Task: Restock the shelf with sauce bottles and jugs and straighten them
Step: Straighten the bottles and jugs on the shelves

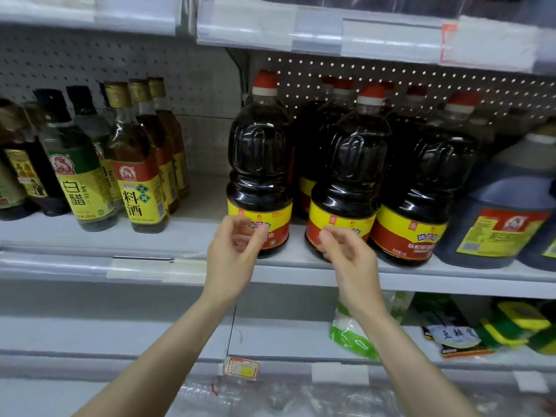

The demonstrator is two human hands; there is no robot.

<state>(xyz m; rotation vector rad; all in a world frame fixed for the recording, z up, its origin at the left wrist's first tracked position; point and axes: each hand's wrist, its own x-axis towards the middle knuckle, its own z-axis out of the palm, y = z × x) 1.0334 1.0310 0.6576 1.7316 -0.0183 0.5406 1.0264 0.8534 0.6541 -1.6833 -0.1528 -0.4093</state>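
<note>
Nothing is held: the left hand (233, 254) and right hand (349, 257) are loosely curled at label height, just in front of the leftmost jug (260, 164) and the second jug (352, 176) beside it. Both jugs should be gripped low and squared, with labels turned forward, level with the leftmost jug.

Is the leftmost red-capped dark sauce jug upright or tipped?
Upright: the dark plastic red-capped sauce jug stands on its base on the grey shelf, cap straight above.

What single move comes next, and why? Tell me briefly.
Probably grip the leftmost jug with the left hand and slide it toward the middle jug: a gap separates them, and the left hand hovers empty at its label.
</note>
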